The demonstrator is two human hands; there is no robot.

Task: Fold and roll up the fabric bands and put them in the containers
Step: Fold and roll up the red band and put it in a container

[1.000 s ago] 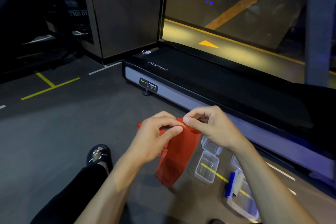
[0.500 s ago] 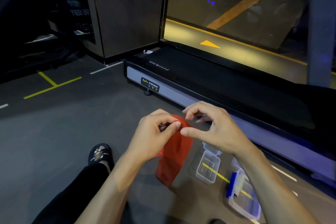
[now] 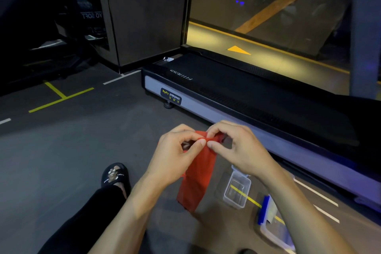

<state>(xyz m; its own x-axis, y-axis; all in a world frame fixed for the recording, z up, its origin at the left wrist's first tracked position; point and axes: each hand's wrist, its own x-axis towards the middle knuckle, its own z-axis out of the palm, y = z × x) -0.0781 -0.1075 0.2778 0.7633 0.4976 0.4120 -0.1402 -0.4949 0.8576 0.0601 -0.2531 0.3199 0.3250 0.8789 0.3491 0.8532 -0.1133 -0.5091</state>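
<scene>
So compared with a moment ago, the two hands have closed in on each other. The left hand (image 3: 175,154) and right hand (image 3: 237,148) now have their thumbs and fingertips almost touching, both pinching the top edge of the red fabric band (image 3: 198,179). Half a second back the right one looked off the cloth, so it's gotten a fresh grip. The band is up in the air, its lower end hanging above the floor (image 3: 61,161), and that hanging part looks narrower now. My guess is they're starting the first fold or roll at the top. The open clear container (image 3: 237,194) sits on the floor just right of it, empty as far as I can tell, with a blue-clipped container (image 3: 274,227) nearer the right arm.
</scene>
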